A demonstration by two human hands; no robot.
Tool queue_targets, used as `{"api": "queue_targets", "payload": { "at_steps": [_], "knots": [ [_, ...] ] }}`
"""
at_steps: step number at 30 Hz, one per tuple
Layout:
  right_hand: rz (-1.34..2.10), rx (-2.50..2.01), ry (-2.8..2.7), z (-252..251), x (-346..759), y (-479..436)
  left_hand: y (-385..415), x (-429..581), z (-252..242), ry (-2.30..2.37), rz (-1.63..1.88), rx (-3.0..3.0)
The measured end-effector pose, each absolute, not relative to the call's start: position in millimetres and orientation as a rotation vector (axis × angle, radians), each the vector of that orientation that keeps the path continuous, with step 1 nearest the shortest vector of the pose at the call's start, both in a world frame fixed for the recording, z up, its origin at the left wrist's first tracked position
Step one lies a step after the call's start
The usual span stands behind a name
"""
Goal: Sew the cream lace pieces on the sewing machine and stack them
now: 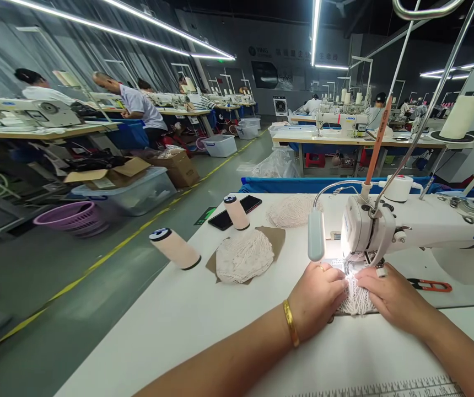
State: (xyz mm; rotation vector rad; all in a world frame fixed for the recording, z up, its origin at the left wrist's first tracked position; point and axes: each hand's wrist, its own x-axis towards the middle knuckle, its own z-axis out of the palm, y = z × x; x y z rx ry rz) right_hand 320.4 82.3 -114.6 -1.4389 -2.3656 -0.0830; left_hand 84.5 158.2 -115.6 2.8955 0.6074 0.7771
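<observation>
A white lacy fabric piece (357, 299) lies under the needle area of a white sewing machine (419, 223), lit by its lamp. My left hand (318, 295), with a gold bracelet at the wrist, presses the fabric's left side, fingers together at its edge. From the right, my right hand (394, 292) holds the other side, thumb and fingers close to the needle. Both hands are closed on the fabric. Its far part is hidden by glare and the machine head.
Left on the table (204, 331) are another lace piece (245, 256) on brown card, thread cones (174, 249) and a black phone (220, 220). Orange-handled snips (435, 285) lie right of my right hand. A ruler (419, 387) runs along the front. People sit at machines beyond.
</observation>
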Motion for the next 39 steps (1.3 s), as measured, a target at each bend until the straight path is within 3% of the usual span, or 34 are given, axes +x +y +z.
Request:
{"api": "queue_targets", "payload": {
  "at_steps": [6,15,39],
  "knots": [
    [-0.049,-1.424,-2.332,-113,321,81,160,82,-117,0.558,0.852,2.865],
    [0.265,-1.125,-2.467,-96,314,71,143,73,-117,0.336,0.798,2.808],
    [0.03,-1.369,-2.415,-113,314,81,161,79,-123,0.473,0.881,2.884]
  ]
}}
